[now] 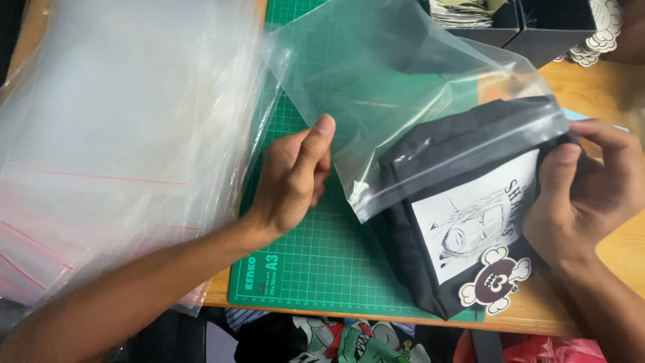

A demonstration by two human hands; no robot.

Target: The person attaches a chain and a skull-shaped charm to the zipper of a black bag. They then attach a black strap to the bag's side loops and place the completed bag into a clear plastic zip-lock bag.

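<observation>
Head view: my left hand (290, 176) at frame centre, fingers pinched shut on thin, slippery clear zip bag (376, 87). My right hand (586, 191), right edge, grips soft folded black shirt (437, 202), light, limp; best held at fold. Skull sticker (496, 279) below. Green cutting mat (316, 255) on table (598, 87); bag stack (114, 134) upper left.

Even bright light, glare on plastic bags (121, 134).

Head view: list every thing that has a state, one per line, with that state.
Clear zip bag: mouth open, held by left hand.
Folded black garment: partly inside the bag, gripped by right hand.
Skull sticker: lying on the garment, outside the bag.
Stack of zip bags: flat, piled at left.
Green cutting mat: flat on wooden table.
Dark boxes: open.
</observation>
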